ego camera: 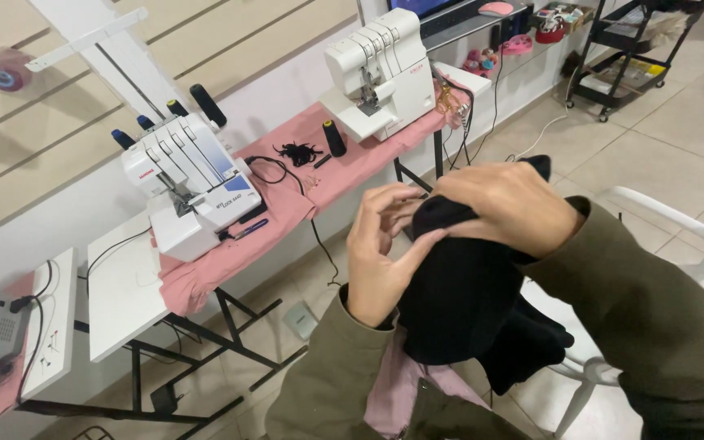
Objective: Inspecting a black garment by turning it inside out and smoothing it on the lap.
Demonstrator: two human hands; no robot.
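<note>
A black piece of fabric [458, 301] hangs in front of me, held up by both hands. My left hand [380, 253] pinches its upper edge with thumb and fingers. My right hand [515, 204] grips the top of the cloth from above, fingers curled over it. Both arms wear olive green sleeves. A pink garment [401, 391] shows beneath the black cloth, close to my body.
Two white overlock sewing machines [185, 179] [380, 65] stand on a pink cloth [287, 175] over tables along the wall. A black thread spool [334, 138] and a black tangle of thread lie between them. A white plastic chair [694, 236] is at right; a black cart [629, 49] stands far back.
</note>
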